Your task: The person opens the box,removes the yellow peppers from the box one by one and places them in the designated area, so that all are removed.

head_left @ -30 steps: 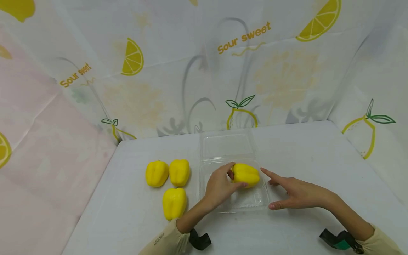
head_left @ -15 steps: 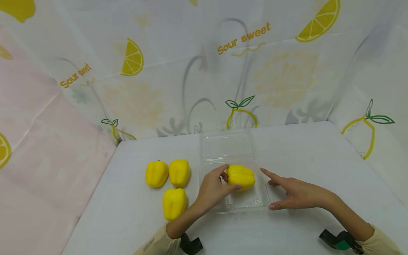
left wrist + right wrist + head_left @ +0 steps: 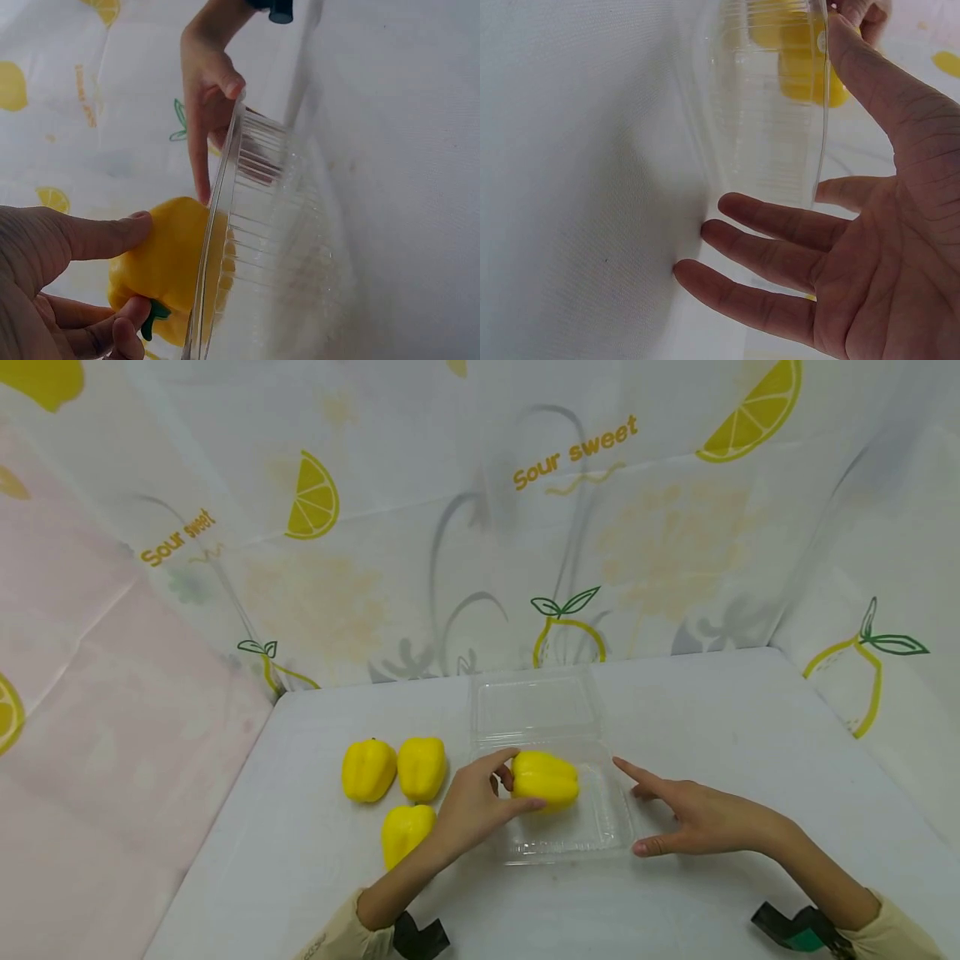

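My left hand (image 3: 472,806) grips a yellow bell pepper (image 3: 546,781) by its stem end, over the left half of a clear plastic clamshell box (image 3: 592,827). In the left wrist view the thumb lies along one side of the pepper (image 3: 169,251), other fingers near its green stem (image 3: 154,318). The pepper sits partly below the box rim. At the box's right edge my right hand (image 3: 705,817) spreads its fingers, the thumb and index finger against the rim. The right wrist view shows this hand (image 3: 870,277) holding nothing, beside the box wall (image 3: 765,142).
Left of the box, two yellow bell peppers stand side by side, one at the far left (image 3: 369,770) and one beside it (image 3: 422,768). A third pepper (image 3: 405,833) lies nearer, partly behind the left forearm. The box's open lid (image 3: 536,703) lies flat toward the back wall.
My left hand has moved left with the bell pepper, from the right side of the box toward its left side. The right hand has stayed in place.
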`<state>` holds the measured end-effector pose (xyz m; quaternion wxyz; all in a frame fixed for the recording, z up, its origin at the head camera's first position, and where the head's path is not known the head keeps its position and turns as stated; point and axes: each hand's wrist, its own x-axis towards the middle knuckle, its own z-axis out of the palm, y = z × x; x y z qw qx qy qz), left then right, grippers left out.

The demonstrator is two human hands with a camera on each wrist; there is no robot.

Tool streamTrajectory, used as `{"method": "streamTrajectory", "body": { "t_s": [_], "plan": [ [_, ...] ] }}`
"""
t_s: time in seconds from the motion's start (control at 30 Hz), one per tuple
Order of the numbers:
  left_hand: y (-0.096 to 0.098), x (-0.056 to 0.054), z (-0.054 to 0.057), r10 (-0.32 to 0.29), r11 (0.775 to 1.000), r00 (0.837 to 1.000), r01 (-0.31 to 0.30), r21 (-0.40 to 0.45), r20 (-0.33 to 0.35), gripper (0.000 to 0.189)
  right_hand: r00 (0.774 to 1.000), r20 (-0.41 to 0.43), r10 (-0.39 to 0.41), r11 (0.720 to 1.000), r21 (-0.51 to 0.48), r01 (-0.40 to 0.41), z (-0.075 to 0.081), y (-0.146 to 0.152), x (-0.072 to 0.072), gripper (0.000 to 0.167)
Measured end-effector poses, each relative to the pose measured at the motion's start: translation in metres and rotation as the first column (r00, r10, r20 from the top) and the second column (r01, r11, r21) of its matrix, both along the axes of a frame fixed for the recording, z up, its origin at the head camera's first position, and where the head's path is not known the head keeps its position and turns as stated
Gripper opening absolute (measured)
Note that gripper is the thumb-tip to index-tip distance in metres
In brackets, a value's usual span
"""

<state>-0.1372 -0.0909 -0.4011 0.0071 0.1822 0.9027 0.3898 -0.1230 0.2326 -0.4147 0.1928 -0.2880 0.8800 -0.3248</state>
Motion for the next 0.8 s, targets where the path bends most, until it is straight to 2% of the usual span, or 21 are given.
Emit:
{"method": "streamTrajectory", "body": {
  "t_s": [0.3, 0.8],
  "plan": [
    [-0.014, 0.004, -0.001, -0.006, 0.999, 0.998, 0.003, 0.053, 0.06, 0.069, 1.0, 0.003, -0.011, 1.0, 0.016, 0.011, 0.001, -0.001, 0.001, 0.106],
    [-0.038, 0.012, 0.006, 0.033, 0.996, 0.997, -0.038, 0.075, 0.069, 0.069, 1.0, -0.01, -0.01, 1.0, 0.022, 0.01, 0.001, -0.001, 0.001, 0.107]
  ]
}}
